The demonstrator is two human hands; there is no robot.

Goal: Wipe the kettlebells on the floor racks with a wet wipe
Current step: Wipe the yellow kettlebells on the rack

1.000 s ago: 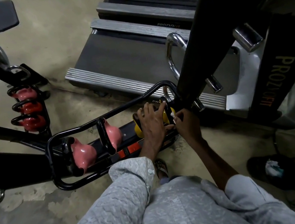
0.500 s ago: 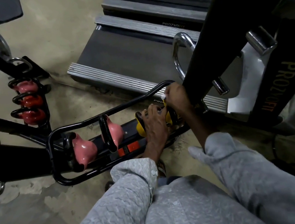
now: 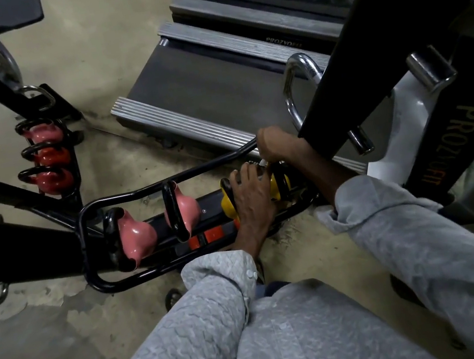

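Work is centring on the right end of the near black tubular steel floor rack (image 3: 128, 195). You are curling your left hand (image 3: 251, 200) over the glossy yellow kettlebell (image 3: 279, 184), apparently steadying it in its cradle against rocking. Your right hand (image 3: 281, 145) is pinching the white wet wipe (image 3: 262, 162) just beyond it, likely reaching the far side. Two glossy pink kettlebells (image 3: 137, 234) are sitting in the same rack, further left.

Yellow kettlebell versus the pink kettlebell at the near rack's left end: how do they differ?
The left hand grips the yellow kettlebell, the right hand holding a wipe beside it; the pink kettlebell is untouched. Yellow sits near the right end, pink at the left. Both share one black rack.
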